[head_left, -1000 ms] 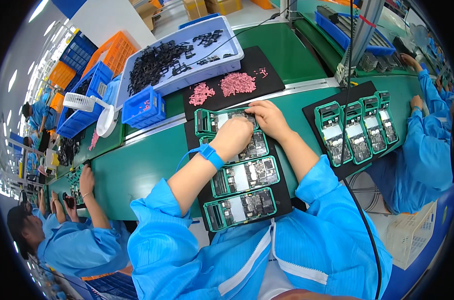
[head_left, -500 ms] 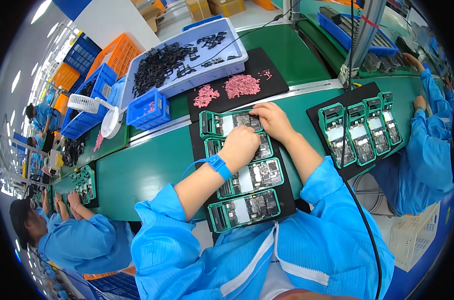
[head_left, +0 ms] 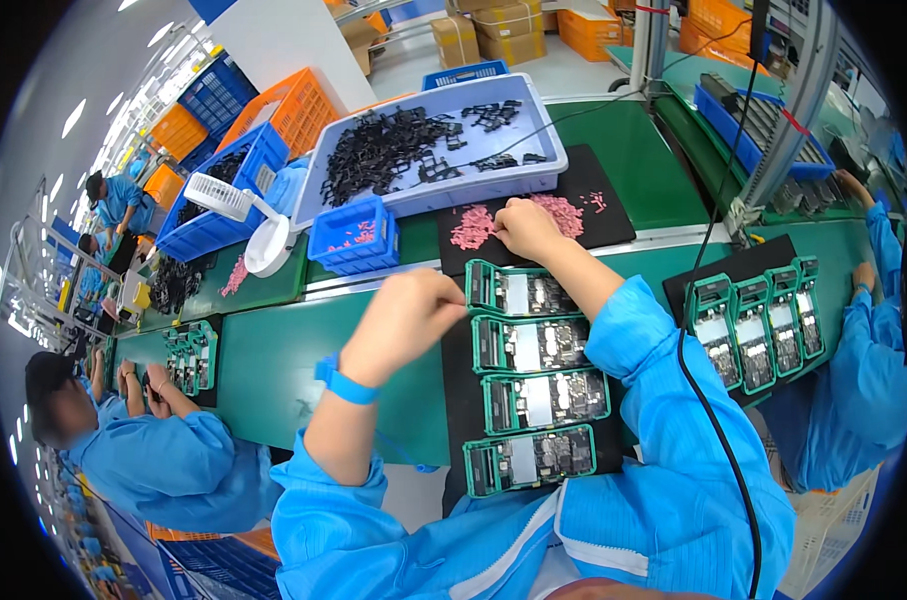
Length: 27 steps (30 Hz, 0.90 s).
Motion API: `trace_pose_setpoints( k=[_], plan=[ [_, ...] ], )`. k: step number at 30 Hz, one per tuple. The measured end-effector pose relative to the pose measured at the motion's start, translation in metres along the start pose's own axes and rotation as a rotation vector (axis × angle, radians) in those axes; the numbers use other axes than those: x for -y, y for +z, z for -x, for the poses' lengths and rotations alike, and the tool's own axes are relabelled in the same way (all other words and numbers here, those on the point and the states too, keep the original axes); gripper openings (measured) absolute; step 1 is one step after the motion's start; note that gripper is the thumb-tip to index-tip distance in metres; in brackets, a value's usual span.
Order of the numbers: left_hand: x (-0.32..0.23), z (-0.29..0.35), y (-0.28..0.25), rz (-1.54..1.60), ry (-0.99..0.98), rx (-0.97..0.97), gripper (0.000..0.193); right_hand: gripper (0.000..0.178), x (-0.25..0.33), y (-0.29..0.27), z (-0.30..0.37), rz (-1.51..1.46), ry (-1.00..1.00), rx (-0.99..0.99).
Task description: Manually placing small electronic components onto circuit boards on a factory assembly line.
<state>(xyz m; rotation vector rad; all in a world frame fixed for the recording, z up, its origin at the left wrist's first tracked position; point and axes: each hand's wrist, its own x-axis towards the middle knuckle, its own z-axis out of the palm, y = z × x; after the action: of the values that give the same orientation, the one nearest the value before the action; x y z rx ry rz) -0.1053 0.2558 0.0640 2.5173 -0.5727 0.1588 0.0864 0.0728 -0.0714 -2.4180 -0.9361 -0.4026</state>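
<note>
My left hand (head_left: pixel 402 318), with a blue wrist strap (head_left: pixel 347 381), hangs over the left edge of the topmost green-framed phone assembly (head_left: pixel 517 290). Its thumb and fingertips are pressed together; anything between them is too small to make out. Farther up, my right hand (head_left: pixel 530 230) reaches into the small pink pieces (head_left: pixel 562 214) on a black mat (head_left: pixel 604 222). Its fingers are curled down and closed, their tips partly hidden. More green-framed assemblies with exposed circuit boards, such as the lowest one (head_left: pixel 530 459), lie in a column on a black mat (head_left: pixel 458 372) before me.
Beyond the mat stands a pale tub (head_left: pixel 454 190) of black plastic parts, with a small blue bin (head_left: pixel 354 236) and a white fan (head_left: pixel 264 240) to its left. A black cable (head_left: pixel 709 400) hangs at right. Co-workers sit on both sides, with similar assemblies (head_left: pixel 757 325) at right.
My right hand has left the topmost assembly and moved up to the pink pieces. My left hand has lifted off the assemblies and shifted left. The view has tilted up.
</note>
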Motion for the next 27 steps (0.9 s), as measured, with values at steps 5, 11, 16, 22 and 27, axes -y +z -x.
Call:
trace_pose_setpoints(
  k=[5,11,16,22,27],
  plan=[
    [0.07,-0.025,-0.001,0.028,-0.174,-0.096,0.011,0.011,0.009,0.018,-0.015,0.275,-0.03,0.073],
    [0.13,-0.081,0.064,-0.016,-0.128,-0.059,0.014,0.017,0.017,0.005,-0.002,0.294,-0.079,0.144],
    [0.132,-0.111,0.094,-0.164,-0.237,-0.046,0.016,0.014,0.006,-0.027,0.028,0.282,0.122,0.112],
    [0.138,-0.114,0.106,-0.195,-0.191,-0.026,0.013,0.015,-0.004,-0.042,0.062,0.297,0.234,0.144],
    [0.14,-0.107,0.107,-0.196,-0.094,-0.034,0.015,0.017,-0.008,-0.044,0.071,0.332,0.241,0.148]
  ],
)
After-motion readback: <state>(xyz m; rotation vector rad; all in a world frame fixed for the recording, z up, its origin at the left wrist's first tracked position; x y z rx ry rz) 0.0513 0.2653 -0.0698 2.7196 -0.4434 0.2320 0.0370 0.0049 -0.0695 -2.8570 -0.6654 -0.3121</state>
